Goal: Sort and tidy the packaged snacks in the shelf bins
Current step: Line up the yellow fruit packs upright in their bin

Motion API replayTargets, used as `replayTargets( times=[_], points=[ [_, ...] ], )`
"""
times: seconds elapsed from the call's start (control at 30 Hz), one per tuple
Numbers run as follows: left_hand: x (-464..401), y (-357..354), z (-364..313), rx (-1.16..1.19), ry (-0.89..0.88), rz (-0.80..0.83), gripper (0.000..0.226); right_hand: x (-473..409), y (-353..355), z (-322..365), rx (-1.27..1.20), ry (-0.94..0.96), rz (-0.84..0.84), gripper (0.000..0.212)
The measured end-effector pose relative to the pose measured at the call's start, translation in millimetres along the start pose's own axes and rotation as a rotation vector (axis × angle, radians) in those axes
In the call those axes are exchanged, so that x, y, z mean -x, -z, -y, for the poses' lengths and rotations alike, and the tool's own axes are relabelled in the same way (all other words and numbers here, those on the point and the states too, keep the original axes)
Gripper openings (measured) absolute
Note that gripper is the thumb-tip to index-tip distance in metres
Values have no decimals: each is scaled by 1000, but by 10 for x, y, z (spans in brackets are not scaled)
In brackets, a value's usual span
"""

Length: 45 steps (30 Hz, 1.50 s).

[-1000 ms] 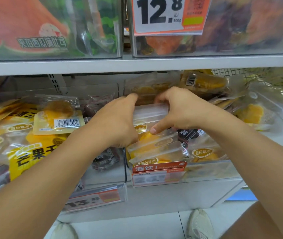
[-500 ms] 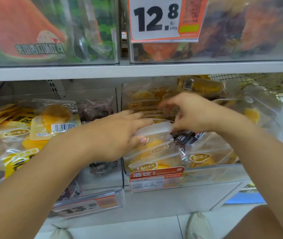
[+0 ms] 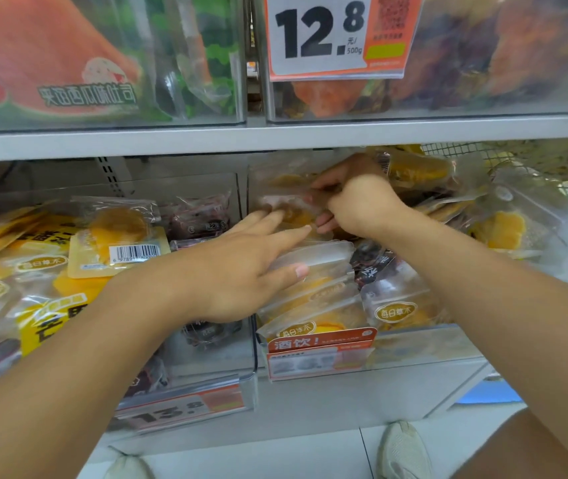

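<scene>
Clear packets of yellow dried mango (image 3: 313, 295) stand in a row in the middle clear bin (image 3: 420, 347). My left hand (image 3: 241, 271) lies on the front packets, fingers straight and thumb against a packet's top edge. Farther back in the same bin, my right hand (image 3: 358, 202) curls its fingers round a blurred clear mango packet (image 3: 286, 195) just under the upper shelf. A dark-labelled packet (image 3: 376, 264) lies among the yellow ones, below my right wrist.
The neighbouring bin to the left holds dark snack packets (image 3: 199, 219). Yellow mango bags (image 3: 51, 305) pile up at far left. The grey upper shelf edge (image 3: 275, 136) hangs low over the bins, with a 12.8 price tag (image 3: 331, 32) above. Loose packets (image 3: 503, 233) crowd the right.
My right hand has reached deeper and higher into the bin and closed on a rear packet. The left hand has flattened over the front packets.
</scene>
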<state>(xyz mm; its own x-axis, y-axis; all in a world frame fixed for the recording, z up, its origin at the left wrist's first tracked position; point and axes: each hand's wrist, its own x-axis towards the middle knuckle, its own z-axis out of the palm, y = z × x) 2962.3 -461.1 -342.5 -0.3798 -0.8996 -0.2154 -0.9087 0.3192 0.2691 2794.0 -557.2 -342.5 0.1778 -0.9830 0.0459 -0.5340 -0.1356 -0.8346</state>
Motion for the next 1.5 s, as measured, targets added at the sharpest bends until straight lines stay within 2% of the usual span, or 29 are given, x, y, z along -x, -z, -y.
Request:
replayTargets(
  times=[0.1, 0.13, 0.2, 0.27, 0.37, 0.43, 0.5, 0.57, 0.67, 0.73, 0.83, 0.93, 1.0, 1.1, 1.2, 1.33, 1.4, 1.5],
  points=[
    [-57, 3, -8, 103, 22, -148, 83, -24, 35, 67, 435, 97, 155, 30],
    [-99, 7, 9, 122, 18, -211, 89, -32, 59, 71, 475, 97, 161, 30],
    [-167, 21, 46, 142, 23, -262, 100, -29, 118, 58, 337, 101, 159, 23],
    [-201, 21, 70, 127, 53, -220, 109, -62, 145, 30, 239, 104, 49, 19],
    [-183, 15, 44, 43, 93, -154, 108, -226, 160, -11, 643, 154, -131, 43],
    [-156, 29, 5, -17, 104, -132, 102, -297, 104, -2, 768, 219, -117, 41],
    [-138, 49, -23, -61, 108, -127, 102, -364, 33, 20, 716, 310, -101, 23],
    [-136, 57, -36, -94, 118, -122, 104, -436, -4, -8, 707, 310, -92, 15],
    [-142, 50, -33, -99, 129, -119, 107, -565, 53, -111, 796, 198, -127, 20],
    [-137, 45, -28, -78, 120, -119, 108, -612, 69, -140, 833, 174, -90, 23],
    [-135, 44, -17, -77, 116, -110, 106, -607, -14, -65, 644, 248, 46, 10],
    [-129, 50, -20, -90, 115, -105, 105, -559, -25, 2, 548, 263, 104, 17],
    [-133, 52, -29, -99, 124, -101, 104, -456, 113, 24, 570, 226, 117, 27],
    [-144, 51, -45, -119, 143, -96, 103, -244, 344, 53, 619, 230, 133, 31],
    [-134, 50, -63, -107, 153, -96, 105, -155, 350, -3, 770, 231, 237, 34],
    [-155, 37, -14, -100, 133, -174, 101, -246, 194, -44, 951, 267, 196, 28],
    [-142, 25, -9, -93, 128, -191, 87, -294, 130, 0, 1031, 274, 213, 29],
    [-158, 10, -6, -81, 126, -222, 75, -358, 116, 33, 937, 253, 320, 9]
  ],
)
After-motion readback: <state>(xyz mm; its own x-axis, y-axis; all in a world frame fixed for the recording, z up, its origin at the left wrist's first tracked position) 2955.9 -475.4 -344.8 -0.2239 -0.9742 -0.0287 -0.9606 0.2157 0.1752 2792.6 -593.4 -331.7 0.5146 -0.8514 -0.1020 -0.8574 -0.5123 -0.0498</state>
